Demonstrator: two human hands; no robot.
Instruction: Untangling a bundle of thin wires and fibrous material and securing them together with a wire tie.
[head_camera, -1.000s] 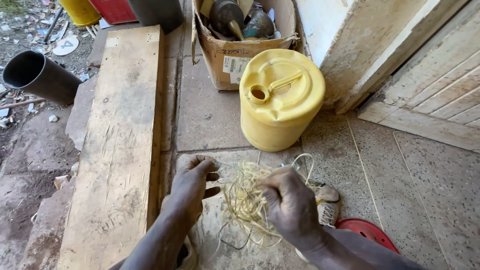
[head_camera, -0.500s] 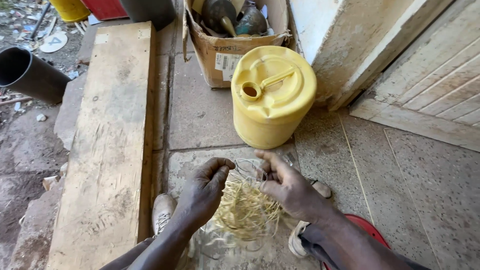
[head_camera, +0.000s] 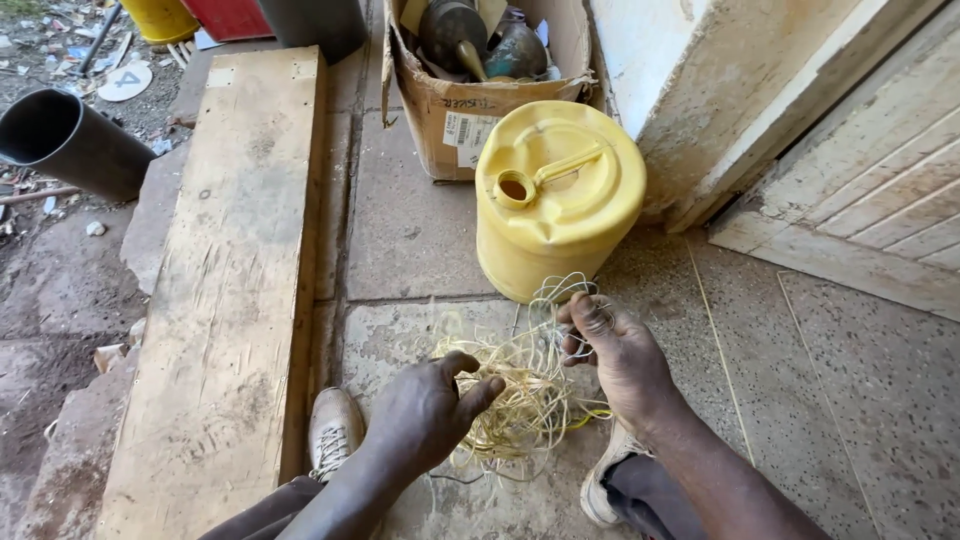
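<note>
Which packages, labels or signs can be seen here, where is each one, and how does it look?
Cardboard box: top centre, behind the yellow jerrycan; brown, open, torn, with pots inside.
Label: on the box front; small white rectangle with dark print.
Round disc: on the dirt, top left; white with one dark mark.

The person is showing two bare forearms, with no sleeves, rings or wristbands showing. The left hand and right hand are wearing no gloves. On the feet they are wearing pale, scuffed lace-up shoes, and dark grey trousers are covering the legs.
</note>
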